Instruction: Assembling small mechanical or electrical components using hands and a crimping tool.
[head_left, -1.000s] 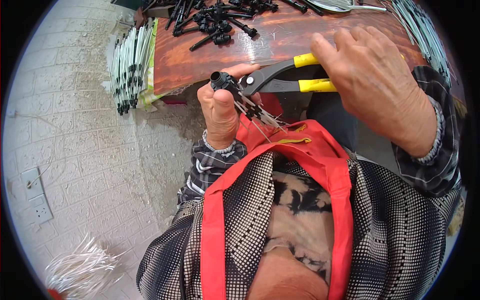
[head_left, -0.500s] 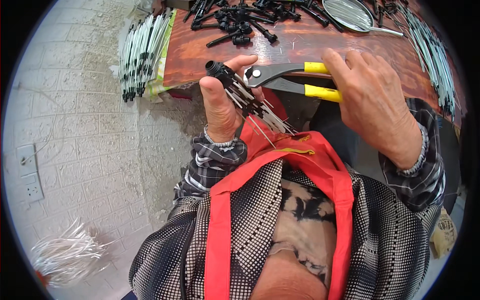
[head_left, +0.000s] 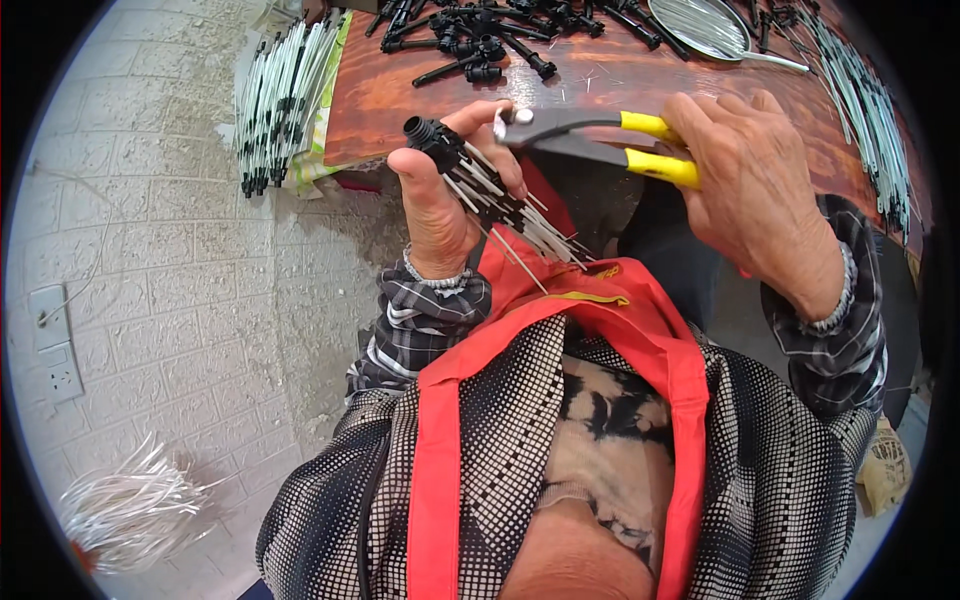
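Observation:
My left hand (head_left: 436, 202) holds a black plastic tubular fitting (head_left: 432, 138), its ribbed round end up beside the thumb. Thin white strips and dark pieces run down from it across the palm toward my red apron (head_left: 590, 285), forming a bundle (head_left: 515, 212). Pliers (head_left: 590, 148) with dark jaws and yellow grips are held in my right hand (head_left: 757, 175), fingers wrapped round the handles. Blurred by motion, the jaw end lies by my left fingertips; whether it grips anything cannot be seen. Something white shows at that end.
Black plastic fittings (head_left: 480, 45) are heaped on the reddish wooden table (head_left: 390, 110). Behind them sits a round-framed tray of thin white strips (head_left: 695, 28). Bundles of black-and-white strips (head_left: 285, 110) hang at the left edge, pale ones (head_left: 865, 120) at the right.
The pliers have tilted, with their grips moving slightly right and their jaws turning. My right hand has shifted a little right; my left hand with the fitting has moved slightly left.

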